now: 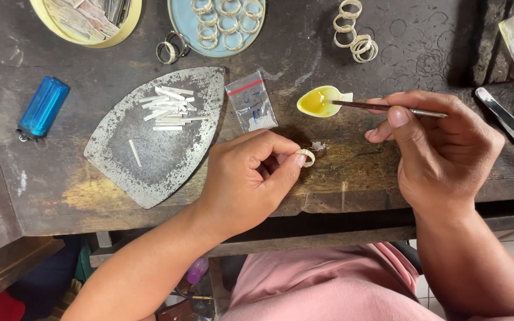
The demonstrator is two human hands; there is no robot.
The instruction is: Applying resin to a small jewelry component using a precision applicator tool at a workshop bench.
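My left hand (251, 175) pinches a small pale metal ring (307, 157) between thumb and forefinger, just above the dark wooden bench (340, 184). My right hand (441, 148) grips a thin brush (382, 108) like a pen. The brush tip dips into a small white spoon-shaped dish (321, 101) filled with yellow liquid. A tiny heap of white crumbs (319, 145) lies on the bench right beside the ring.
A worn, iron-shaped metal plate (150, 160) carries several short white strips (168, 107). Around it lie a blue lighter (43, 108), a small plastic bag (251, 101), a blue dish of rings (176, 21), loose rings (352, 32), a yellow-rimmed tin (90, 38) and tweezers (507, 119).
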